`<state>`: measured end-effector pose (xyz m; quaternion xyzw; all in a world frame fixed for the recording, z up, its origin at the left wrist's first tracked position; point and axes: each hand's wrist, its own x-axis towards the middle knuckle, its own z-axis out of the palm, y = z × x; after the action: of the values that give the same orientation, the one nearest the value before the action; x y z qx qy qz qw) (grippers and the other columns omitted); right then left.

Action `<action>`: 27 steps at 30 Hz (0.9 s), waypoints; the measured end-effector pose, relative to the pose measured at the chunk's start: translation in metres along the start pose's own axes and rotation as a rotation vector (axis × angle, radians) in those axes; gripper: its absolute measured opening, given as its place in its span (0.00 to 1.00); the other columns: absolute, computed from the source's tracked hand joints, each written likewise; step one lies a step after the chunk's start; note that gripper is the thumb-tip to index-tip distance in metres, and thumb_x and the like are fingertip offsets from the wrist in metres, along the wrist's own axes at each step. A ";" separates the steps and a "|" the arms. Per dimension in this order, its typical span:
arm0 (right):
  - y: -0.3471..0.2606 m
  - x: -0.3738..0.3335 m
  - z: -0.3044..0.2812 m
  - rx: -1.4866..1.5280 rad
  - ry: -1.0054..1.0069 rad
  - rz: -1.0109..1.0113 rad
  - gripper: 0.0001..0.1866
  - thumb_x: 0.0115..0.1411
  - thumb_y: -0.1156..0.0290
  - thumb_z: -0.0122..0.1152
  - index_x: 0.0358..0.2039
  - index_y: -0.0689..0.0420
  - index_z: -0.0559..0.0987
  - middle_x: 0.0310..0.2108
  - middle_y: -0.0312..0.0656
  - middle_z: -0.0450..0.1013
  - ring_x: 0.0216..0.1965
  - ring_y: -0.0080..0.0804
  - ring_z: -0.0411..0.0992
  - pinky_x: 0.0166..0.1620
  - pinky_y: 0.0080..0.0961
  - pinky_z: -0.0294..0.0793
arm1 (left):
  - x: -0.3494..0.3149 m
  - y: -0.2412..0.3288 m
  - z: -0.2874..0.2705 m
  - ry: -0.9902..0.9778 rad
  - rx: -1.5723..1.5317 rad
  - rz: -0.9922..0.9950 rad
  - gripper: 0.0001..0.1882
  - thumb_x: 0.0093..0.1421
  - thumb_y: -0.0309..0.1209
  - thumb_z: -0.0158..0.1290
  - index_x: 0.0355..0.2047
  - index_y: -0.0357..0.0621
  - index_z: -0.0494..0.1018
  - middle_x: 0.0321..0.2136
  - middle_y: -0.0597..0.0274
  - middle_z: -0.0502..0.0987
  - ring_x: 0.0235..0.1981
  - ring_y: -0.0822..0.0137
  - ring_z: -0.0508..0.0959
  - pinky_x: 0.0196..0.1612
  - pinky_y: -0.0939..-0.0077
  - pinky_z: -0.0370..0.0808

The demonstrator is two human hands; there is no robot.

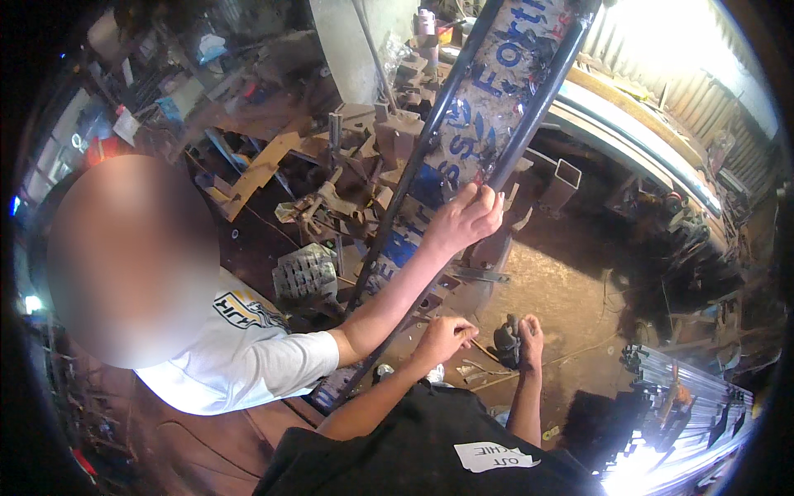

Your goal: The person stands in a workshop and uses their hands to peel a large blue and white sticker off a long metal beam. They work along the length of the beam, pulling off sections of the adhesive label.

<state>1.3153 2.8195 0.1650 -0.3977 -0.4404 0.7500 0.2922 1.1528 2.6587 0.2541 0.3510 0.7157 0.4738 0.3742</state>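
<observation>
My left hand [447, 337] is closed with thumb and fingertips together, just right of the long framed panel; a thin brown stick [485, 350] extends from near its fingertips, too small to tell if it is held. My right hand [532, 337] is raised with its fingers curled against a dark lumpy thing [507, 341], whose kind I cannot make out. The panel [488, 107], pale with blue lettering and dark tube edges, slants across the bench. A co-worker's hand [470, 217] touches its right edge above my hands.
The co-worker in a white shirt [248, 347] leans in from the left. Scrap metal and wood [322, 198] lie beyond the panel. A square metal tube [564, 178] sticks out at the right. Shiny metal lengths [686, 413] are stacked at lower right, over a brown floor [554, 289].
</observation>
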 end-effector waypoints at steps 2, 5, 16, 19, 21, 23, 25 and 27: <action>-0.024 0.003 0.022 -0.038 -0.079 -0.083 0.05 0.61 0.69 0.56 0.31 0.54 0.71 0.26 0.28 0.64 0.27 0.16 0.61 0.32 0.15 0.62 | 0.016 0.000 -0.003 0.023 0.133 -0.036 0.11 0.59 0.31 0.53 0.35 0.34 0.76 0.25 0.53 0.79 0.28 0.66 0.81 0.30 0.74 0.76; -0.041 0.007 0.053 -0.026 -0.127 -0.148 0.08 0.62 0.69 0.53 0.26 0.54 0.70 0.24 0.27 0.65 0.25 0.14 0.60 0.29 0.14 0.61 | 0.034 -0.001 0.004 0.307 0.350 0.273 0.14 0.58 0.31 0.52 0.42 0.35 0.73 0.34 0.45 0.77 0.35 0.58 0.80 0.35 0.67 0.76; -0.046 0.042 0.097 0.166 -0.269 -0.198 0.16 0.48 0.84 0.49 0.37 0.53 0.64 0.34 0.33 0.60 0.31 0.18 0.58 0.33 0.14 0.61 | -0.030 0.047 -0.024 0.023 0.169 0.265 0.10 0.56 0.28 0.54 0.39 0.39 0.75 0.36 0.53 0.76 0.39 0.60 0.77 0.44 0.69 0.73; -0.035 0.056 0.105 -0.183 -0.280 -0.319 0.18 0.47 0.86 0.48 0.39 0.54 0.64 0.33 0.33 0.60 0.31 0.20 0.59 0.35 0.16 0.63 | -0.033 0.081 -0.047 0.087 0.062 0.307 0.08 0.58 0.28 0.54 0.36 0.38 0.76 0.31 0.58 0.79 0.30 0.70 0.77 0.35 0.77 0.73; -0.027 0.063 0.108 -0.365 -0.269 -0.443 0.20 0.48 0.85 0.49 0.44 0.57 0.65 0.36 0.38 0.65 0.36 0.26 0.65 0.41 0.22 0.67 | -0.032 0.101 -0.067 0.089 0.011 0.262 0.09 0.58 0.29 0.54 0.36 0.37 0.75 0.30 0.55 0.79 0.29 0.69 0.78 0.33 0.75 0.74; -0.018 0.068 0.111 -0.527 -0.233 -0.439 0.22 0.49 0.83 0.50 0.46 0.58 0.66 0.38 0.40 0.66 0.40 0.27 0.66 0.45 0.24 0.67 | -0.028 0.119 -0.085 0.244 0.094 0.313 0.08 0.58 0.28 0.54 0.36 0.37 0.75 0.29 0.55 0.79 0.28 0.70 0.78 0.32 0.76 0.74; -0.010 0.070 0.110 -0.643 -0.216 -0.546 0.23 0.50 0.81 0.54 0.49 0.59 0.67 0.42 0.45 0.70 0.44 0.35 0.69 0.49 0.29 0.67 | -0.024 0.135 -0.099 0.394 0.201 0.276 0.09 0.56 0.29 0.56 0.36 0.37 0.76 0.29 0.54 0.79 0.28 0.69 0.78 0.31 0.76 0.72; -0.003 0.072 0.111 -0.642 -0.231 -0.540 0.23 0.50 0.80 0.57 0.49 0.59 0.68 0.44 0.47 0.70 0.46 0.38 0.69 0.52 0.32 0.66 | -0.017 0.151 -0.114 0.433 0.180 0.306 0.08 0.55 0.28 0.55 0.34 0.36 0.76 0.29 0.54 0.79 0.29 0.68 0.78 0.31 0.75 0.72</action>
<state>1.1837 2.8298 0.1761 -0.2524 -0.7694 0.5111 0.2884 1.0838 2.6425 0.4303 0.3773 0.7569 0.5233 0.1044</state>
